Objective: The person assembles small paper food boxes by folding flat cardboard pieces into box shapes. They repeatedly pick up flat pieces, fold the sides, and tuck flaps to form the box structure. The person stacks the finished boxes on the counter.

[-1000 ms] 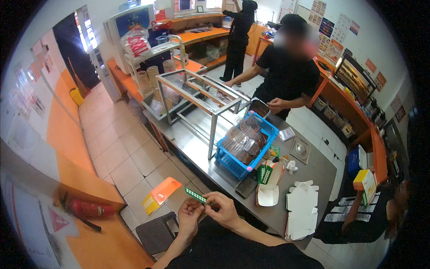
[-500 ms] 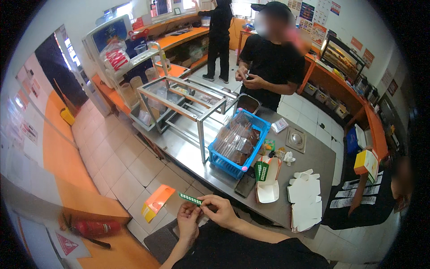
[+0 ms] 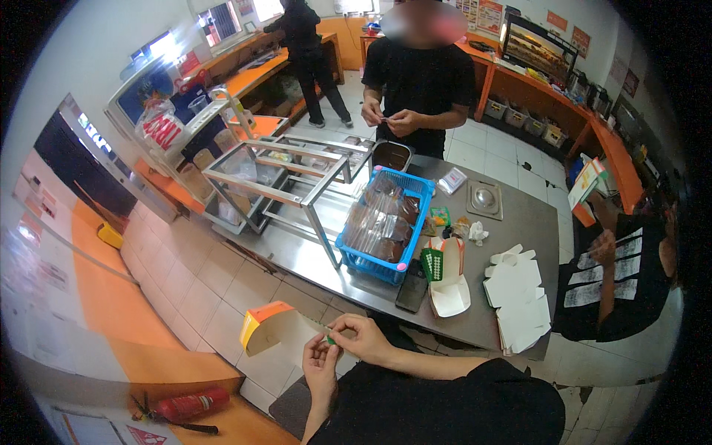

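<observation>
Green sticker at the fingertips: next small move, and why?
Probably press the green sticker onto the folded paper box. Left hand and right hand pinch it right at the box's edge, with nothing else close by.

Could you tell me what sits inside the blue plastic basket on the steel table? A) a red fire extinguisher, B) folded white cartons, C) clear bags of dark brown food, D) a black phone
C: the blue basket is filled with clear bags of dark brown food, while the white cartons lie outside it on the steel table.
</observation>
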`<state>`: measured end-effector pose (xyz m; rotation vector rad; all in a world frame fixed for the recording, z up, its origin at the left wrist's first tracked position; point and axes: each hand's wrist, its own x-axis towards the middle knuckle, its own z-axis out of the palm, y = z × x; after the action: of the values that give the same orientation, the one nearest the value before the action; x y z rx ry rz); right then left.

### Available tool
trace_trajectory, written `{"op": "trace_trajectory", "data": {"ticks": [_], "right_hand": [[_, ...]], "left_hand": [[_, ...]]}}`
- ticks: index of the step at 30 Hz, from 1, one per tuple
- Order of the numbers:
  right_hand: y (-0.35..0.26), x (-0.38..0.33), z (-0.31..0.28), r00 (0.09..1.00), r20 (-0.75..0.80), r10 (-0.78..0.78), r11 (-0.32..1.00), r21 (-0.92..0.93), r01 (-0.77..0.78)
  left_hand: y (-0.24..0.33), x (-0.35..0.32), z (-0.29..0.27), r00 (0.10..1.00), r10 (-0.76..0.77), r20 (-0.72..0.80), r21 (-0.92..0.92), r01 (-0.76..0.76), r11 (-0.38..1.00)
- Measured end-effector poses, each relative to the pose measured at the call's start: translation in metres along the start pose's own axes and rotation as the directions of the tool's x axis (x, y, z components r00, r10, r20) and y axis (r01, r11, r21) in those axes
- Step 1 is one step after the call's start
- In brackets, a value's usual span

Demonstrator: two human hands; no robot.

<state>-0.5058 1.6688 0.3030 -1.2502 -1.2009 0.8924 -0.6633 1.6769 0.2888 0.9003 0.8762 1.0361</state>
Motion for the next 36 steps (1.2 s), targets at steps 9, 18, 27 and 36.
{"op": "trace_trajectory", "data": {"ticks": [9, 18, 27, 36], "right_hand": [[0.003, -0.008, -0.012, 0.993, 0.108, 0.040, 0.997, 0.054, -0.046], [0.000, -0.017, -0.022, 0.991, 0.124, 0.046, 0.998, 0.024, -0.050], [-0.009, -0.029, -0.032, 0.993, 0.077, 0.091, 0.994, 0.058, -0.095], [-0.013, -0.042, -0.040, 0.992, 0.013, 0.128, 0.992, -0.007, -0.128]], "left_hand": [[0.010, -0.002, 0.003, 0.997, -0.074, -0.010, -0.001, 0.074, 0.997], [-0.003, -0.004, 0.002, 0.986, -0.155, 0.057, -0.036, 0.157, 0.987], [-0.020, -0.010, 0.017, 0.993, 0.010, 0.118, 0.001, -0.010, 1.000], [-0.017, -0.011, 0.024, 0.982, -0.122, 0.142, 0.016, 0.121, 0.992]]}}
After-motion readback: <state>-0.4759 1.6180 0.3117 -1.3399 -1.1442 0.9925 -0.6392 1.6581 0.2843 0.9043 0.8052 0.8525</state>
